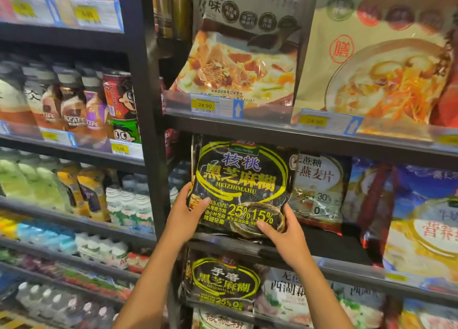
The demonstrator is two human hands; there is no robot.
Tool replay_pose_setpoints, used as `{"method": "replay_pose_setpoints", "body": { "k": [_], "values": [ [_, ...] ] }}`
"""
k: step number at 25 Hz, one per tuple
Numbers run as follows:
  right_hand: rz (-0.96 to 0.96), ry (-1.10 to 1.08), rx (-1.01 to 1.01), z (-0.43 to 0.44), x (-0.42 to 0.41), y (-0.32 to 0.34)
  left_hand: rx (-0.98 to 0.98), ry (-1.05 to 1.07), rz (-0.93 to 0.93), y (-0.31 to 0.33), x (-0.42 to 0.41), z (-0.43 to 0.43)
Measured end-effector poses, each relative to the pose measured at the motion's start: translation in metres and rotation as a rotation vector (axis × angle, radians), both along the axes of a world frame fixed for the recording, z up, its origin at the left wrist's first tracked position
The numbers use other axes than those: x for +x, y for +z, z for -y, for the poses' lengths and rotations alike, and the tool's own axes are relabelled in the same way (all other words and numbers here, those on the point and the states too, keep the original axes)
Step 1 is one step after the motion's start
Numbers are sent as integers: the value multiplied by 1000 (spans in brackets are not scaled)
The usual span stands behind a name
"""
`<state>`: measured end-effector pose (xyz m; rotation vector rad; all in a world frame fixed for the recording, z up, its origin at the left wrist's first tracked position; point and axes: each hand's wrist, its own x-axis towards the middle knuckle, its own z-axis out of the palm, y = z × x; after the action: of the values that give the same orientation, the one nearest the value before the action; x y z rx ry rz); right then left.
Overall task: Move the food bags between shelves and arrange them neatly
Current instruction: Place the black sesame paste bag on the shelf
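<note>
Shop shelf point(285, 248), one black sesame bag point(241, 187), two hands: left hand point(184, 214), right hand point(287, 232)

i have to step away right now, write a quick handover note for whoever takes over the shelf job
Left hand: gripping the lower left edge of the black sesame paste bag.
Right hand: gripping the same bag at its lower right corner, thumb on the front.
The bag is upright at the left end of the middle shelf, its bottom edge at the shelf's front lip, overlapping the oat flakes bag beside it.
Done: nothing I can confirm from here.
Left: the bag is not yet released; seat or move it, then straighten the row. A similar black bag sits on the shelf below.
</note>
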<state>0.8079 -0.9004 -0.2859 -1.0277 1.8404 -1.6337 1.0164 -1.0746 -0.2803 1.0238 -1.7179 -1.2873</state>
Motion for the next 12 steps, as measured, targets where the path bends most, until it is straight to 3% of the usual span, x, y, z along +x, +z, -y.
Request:
{"method": "replay_pose_setpoints", "body": {
  "k": [12],
  "values": [
    [-290,7,352,25,6,-11,52,44,136,-13,-29,40]
  ]
}}
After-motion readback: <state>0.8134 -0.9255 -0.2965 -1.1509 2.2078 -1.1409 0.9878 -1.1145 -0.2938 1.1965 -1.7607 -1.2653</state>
